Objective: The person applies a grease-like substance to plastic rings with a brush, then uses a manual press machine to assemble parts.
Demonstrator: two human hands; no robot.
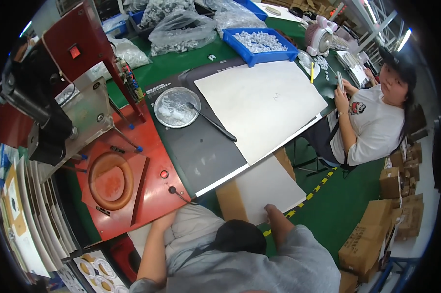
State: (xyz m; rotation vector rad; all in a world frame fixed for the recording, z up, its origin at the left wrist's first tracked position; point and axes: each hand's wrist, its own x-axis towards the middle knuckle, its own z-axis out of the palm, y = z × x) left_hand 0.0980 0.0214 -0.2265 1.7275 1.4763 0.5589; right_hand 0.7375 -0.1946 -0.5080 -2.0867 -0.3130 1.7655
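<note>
My left hand (164,221) is at the front edge of the red machine base (154,198), close to my leg. Its fingers are hidden under that edge. On the right, my right hand (271,211) is at the near edge of a stack of pale sheets (269,188) beside a brown cardboard flap; its fingers are too small and dark to make out. A brown ring (128,183) lies on the red base under the machine's clear plate (83,117). To its right, a round clear dish (169,121) of whitish material holds the tip of a black-handled tool (220,128).
A large white sheet (259,102) covers the mat's right side. Behind it stand a blue bin (252,58) of small white parts and plastic bags (181,31). A seated person (371,117) holds a phone at right. Cartons (367,239) line the floor. Cardboard sheets (35,215) stand left.
</note>
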